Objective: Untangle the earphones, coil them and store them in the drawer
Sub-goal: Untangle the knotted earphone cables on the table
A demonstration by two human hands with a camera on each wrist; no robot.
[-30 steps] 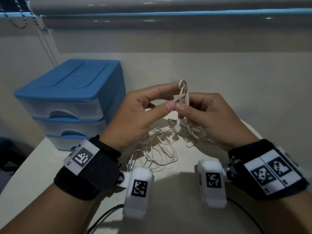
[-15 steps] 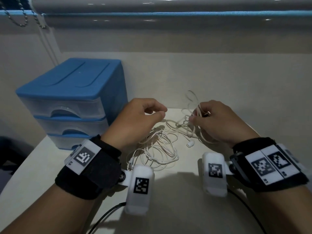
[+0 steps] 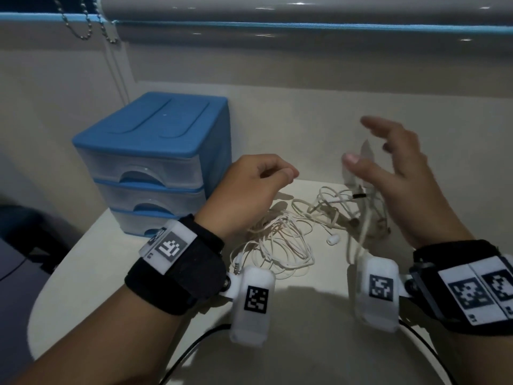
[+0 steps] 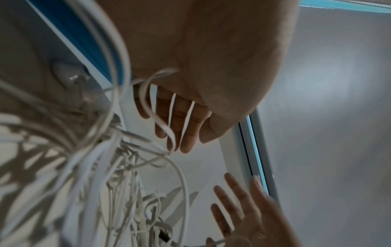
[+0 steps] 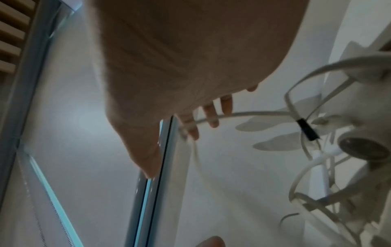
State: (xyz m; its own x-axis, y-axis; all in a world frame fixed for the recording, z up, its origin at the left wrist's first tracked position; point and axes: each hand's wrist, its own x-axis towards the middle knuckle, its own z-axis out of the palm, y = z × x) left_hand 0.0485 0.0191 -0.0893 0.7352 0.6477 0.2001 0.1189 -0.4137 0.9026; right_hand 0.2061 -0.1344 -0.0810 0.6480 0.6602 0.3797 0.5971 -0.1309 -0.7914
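The white earphones [image 3: 280, 240] lie in a tangle on the pale table [image 3: 305, 323], with one earbud [image 3: 333, 239] loose at the front. My left hand [image 3: 286, 176] hovers over the left of the tangle, fingers loosely curled. In the left wrist view a cable loop [image 4: 146, 100] hangs across the palm side of its fingers [image 4: 186, 133], and no grip shows. My right hand [image 3: 369, 140], blurred, is raised and spread open at the right. One strand [image 5: 253, 114] is draped over its straight fingers [image 5: 211, 115]. The blue drawer unit [image 3: 155, 126] stands at the left, all drawers closed.
A wall and a window sill with a rolled blind [image 3: 305, 12] run behind the table. A bead chain [image 3: 80, 31] hangs at the upper left. Black leads [image 3: 194, 343] from the wrist cameras trail over the table's near edge. The table's rounded left edge [image 3: 55, 287] drops to a dark floor.
Both hands came down from holding a raised cable loop between them. The right hand then let its bundle go and swung up, open. The left hand stayed low over the tangle.
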